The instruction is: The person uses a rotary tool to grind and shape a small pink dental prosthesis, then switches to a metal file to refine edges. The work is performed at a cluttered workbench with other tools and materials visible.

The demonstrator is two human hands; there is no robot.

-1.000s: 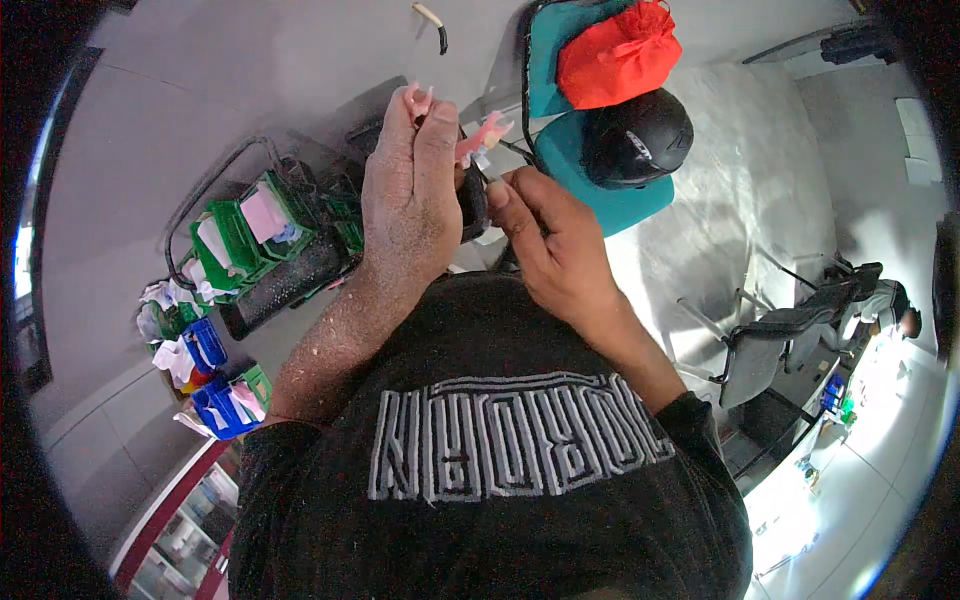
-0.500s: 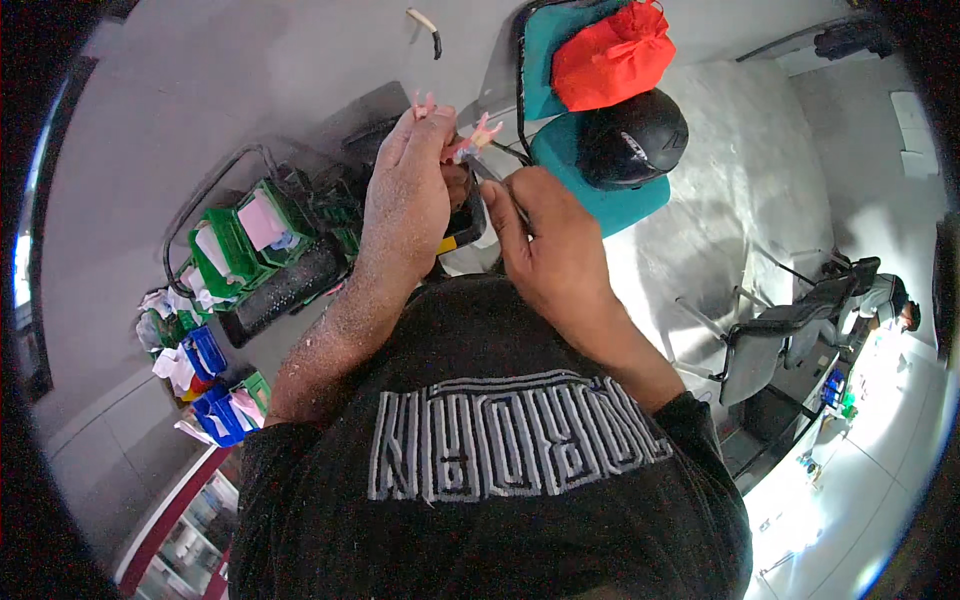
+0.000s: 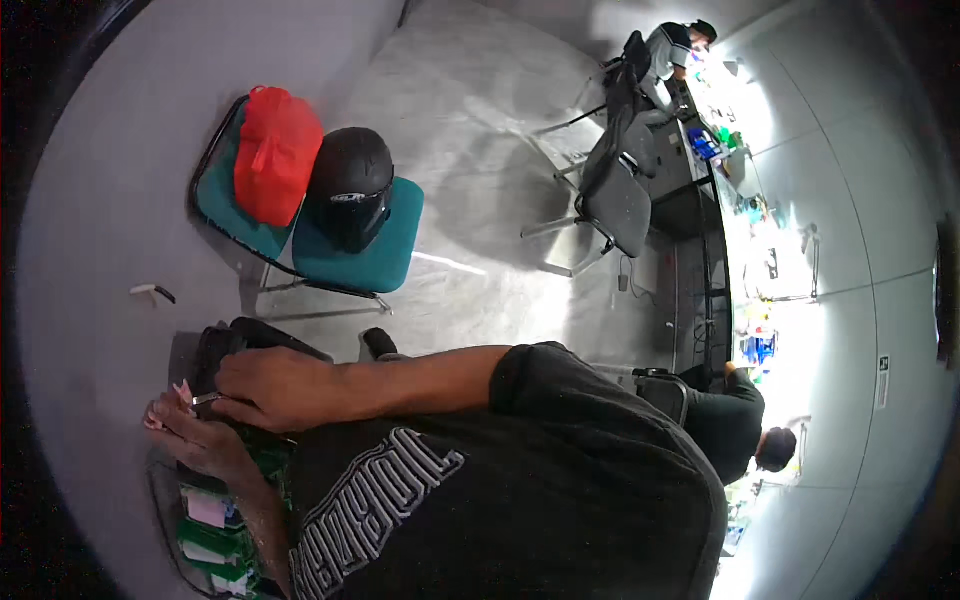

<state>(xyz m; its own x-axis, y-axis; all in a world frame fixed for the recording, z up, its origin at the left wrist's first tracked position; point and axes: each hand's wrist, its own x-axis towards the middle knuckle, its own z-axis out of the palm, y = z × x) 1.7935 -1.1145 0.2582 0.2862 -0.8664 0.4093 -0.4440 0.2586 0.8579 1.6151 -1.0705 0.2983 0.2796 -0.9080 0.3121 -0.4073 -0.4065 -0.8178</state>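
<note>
My left hand (image 3: 200, 442) is closed around a small pink piece (image 3: 183, 392) with thin finger-like prongs; most of it is hidden by the fingers. Just above it, my right hand (image 3: 268, 388) grips a slim silver metal tool (image 3: 206, 398). The tool's tip points at the pink piece, and whether it touches cannot be made out. Both hands are together at the left of the view. Pale dust covers my left forearm (image 3: 262, 520).
Green bins (image 3: 205, 545) with pink and white pieces stand below my left hand. Beyond are teal chairs (image 3: 400, 235) with a red bag (image 3: 275, 155) and a black helmet (image 3: 350, 190). At the right, people (image 3: 725, 420) sit along a brightly lit bench (image 3: 735, 290).
The view has swung to the right, so the hands, chairs and bins now appear further left and the lit bench shows more fully. Both hands keep hold of their things.
</note>
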